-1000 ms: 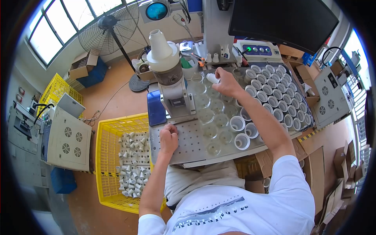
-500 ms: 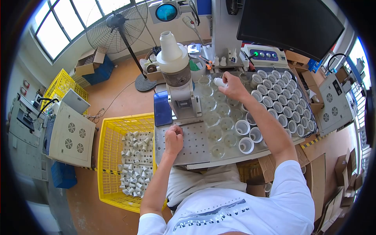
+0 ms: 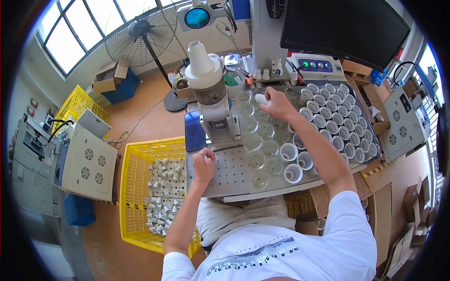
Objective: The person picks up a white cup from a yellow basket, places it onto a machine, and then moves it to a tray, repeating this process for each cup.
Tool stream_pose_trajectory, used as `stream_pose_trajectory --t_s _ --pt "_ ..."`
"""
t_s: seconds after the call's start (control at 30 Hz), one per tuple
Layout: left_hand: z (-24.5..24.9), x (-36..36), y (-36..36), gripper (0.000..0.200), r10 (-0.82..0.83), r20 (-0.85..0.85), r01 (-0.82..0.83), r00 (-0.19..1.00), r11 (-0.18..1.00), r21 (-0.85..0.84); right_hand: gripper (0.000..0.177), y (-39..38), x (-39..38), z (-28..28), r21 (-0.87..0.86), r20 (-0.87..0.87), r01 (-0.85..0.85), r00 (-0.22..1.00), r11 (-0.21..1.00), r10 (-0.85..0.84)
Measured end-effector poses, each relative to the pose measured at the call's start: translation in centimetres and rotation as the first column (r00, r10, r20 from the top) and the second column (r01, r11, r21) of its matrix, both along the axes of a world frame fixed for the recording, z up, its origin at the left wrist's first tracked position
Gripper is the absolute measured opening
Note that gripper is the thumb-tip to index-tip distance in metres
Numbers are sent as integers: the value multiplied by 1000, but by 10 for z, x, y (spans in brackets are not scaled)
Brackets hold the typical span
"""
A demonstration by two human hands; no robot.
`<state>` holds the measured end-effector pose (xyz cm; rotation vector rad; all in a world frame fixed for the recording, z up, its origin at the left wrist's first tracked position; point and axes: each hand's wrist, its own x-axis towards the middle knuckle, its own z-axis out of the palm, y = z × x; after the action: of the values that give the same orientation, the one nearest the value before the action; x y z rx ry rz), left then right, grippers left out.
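My right hand [image 3: 280, 106] is closed on a small white cylindrical plastic piece [image 3: 261, 99], held on its side over the far part of the table. Below and nearer to me stand rows of clear round cups [image 3: 256, 159]. To the right, white cups [image 3: 332, 127] stand packed in rows, with several more [image 3: 293, 173] near the front edge. My left hand [image 3: 203, 166] hovers by the perforated metal plate [image 3: 229, 175], fingers curled together; what they hold, if anything, is hidden. Beyond it stands a device with a white cone [image 3: 201, 65] on top.
A yellow crate [image 3: 125, 196] with many small white parts stands on the floor at left. A blue pad [image 3: 195, 131] lies beside the device. A control box [image 3: 318, 65] and monitor [image 3: 344, 25] are at the back, a floor fan [image 3: 140, 35] at back left.
My left hand has moved slightly left and away from me, its fingers still curled. My right hand keeps the white piece in nearly the same place. The view has shifted a little.
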<state>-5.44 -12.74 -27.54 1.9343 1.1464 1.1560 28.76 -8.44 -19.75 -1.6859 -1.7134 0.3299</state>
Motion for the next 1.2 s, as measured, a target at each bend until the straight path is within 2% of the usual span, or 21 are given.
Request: stream_pose_trajectory --t_s 0.07,0.13,0.27,0.33,0.4,0.43,0.5,0.53,0.57,0.6,0.67,0.73,0.77,0.87,0.9,0.93,1.0,1.03,1.07,1.13,1.2 --pt "27 -7 15 18 28 88 -27 996 1000 -13 32 -1 0 -1 -8 2 2 1000 1000 -2" --pt "78 -3 34 19 93 226 -115 970 990 84 33 1 0 -2 -13 8 15 1000 1000 -15" --pt "196 24 80 20 56 384 -237 922 865 443 34 6 0 5 -23 18 18 1000 1000 -18" --pt "244 39 89 33 182 280 -269 942 911 313 35 16 5 18 -27 -45 -7 999 1000 5" --pt "250 64 124 36 209 357 -324 910 896 302 35 16 -10 65 116 -146 12 989 993 5" --pt "255 74 123 36 208 361 -324 909 898 298 35 13 -23 96 165 -276 21 961 986 26" --pt "267 87 118 36 123 303 -143 945 989 44 36 15 -49 142 329 -475 16 867 944 151" --pt "265 82 123 36 125 313 -145 941 989 42 36 20 -62 155 439 -534 6 806 898 256" --pt "260 70 132 36 24 309 -82 951 981 177 36 26 -76 161 439 -526 0 811 898 257" --pt "264 62 128 38 -75 287 -18 955 951 308 37 32 -92 165 493 -526 -40 782 869 334" --pt "268 30 92 35 -47 276 -50 960 941 335 37 39 -110 163 543 -529 -73 744 837 408" --pt "255 1 62 30 -30 357 -107 934 928 357 38 42 -124 156 658 -353 -68 852 750 387" --pt "239 -16 54 30 29 359 -144 933 943 299 39 44 -118 156 566 -369 -74 868 821 332" --pt "175 -65 51 28 208 359 -268 910 955 127 39 43 -114 159 564 -333 -86 886 821 322" --pt "153 -78 52 28 255 388 -307 886 948 78 39 43 -115 162 608 -414 -59 827 792 380" --pt "133 -89 52 27 300 416 -341 858 940 26 39 45 -117 168 608 -414 -60 827 791 381" --pt "102 -109 48 27 327 374 -351 868 936 -5 40 47 -123 173 645 -591 -27 616 764 521" --pt "89 -117 46 26 348 331 -360 877 933 -26 42 50 -129 170 644 -531 -49 690 764 492" --pt "80 -122 44 26 345 331 -358 878 934 -26 42 50 -135 166 644 -531 -47 691 763 491" --pt "60 -130 41 26 347 383 -380 856 925 9 43 45 -145 154 523 -372 -113 862 845 345" --pt "44 -148 37 25 364 449 -369 816 926 -81 42 43 -144 142 496 -375 -135 858 858 352"
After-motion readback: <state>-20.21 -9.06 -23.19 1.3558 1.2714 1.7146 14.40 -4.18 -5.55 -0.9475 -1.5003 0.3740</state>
